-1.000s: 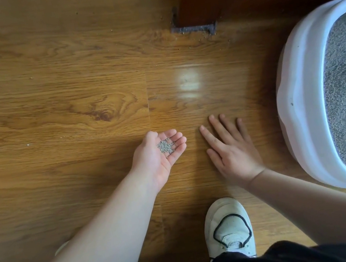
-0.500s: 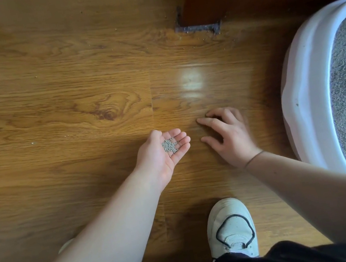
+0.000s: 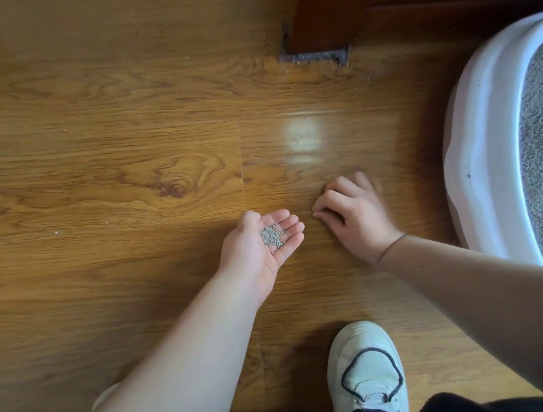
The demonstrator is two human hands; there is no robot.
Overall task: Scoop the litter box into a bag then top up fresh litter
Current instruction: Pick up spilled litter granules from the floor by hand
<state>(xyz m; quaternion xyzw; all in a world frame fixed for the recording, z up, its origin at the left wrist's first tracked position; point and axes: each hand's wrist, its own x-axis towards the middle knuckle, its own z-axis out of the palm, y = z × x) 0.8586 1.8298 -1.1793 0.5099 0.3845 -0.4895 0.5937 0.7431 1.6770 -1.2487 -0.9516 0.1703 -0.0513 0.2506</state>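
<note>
Head view: right hand [image 3: 354, 217], spread flat on brown wooden floor [image 3: 111, 160] a second ago, now curls fingers, raking; pinch contents unclear. Left hand [image 3: 255, 248] cupped palm-up, carries grey litter granules [image 3: 271, 236]. White plastic litter box [image 3: 468, 144] at right. Likely spill cleanup.

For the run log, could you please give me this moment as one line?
left hand: palm up, cupping grains | right hand: fingers curled on floor | litter box: at right, filled
</note>
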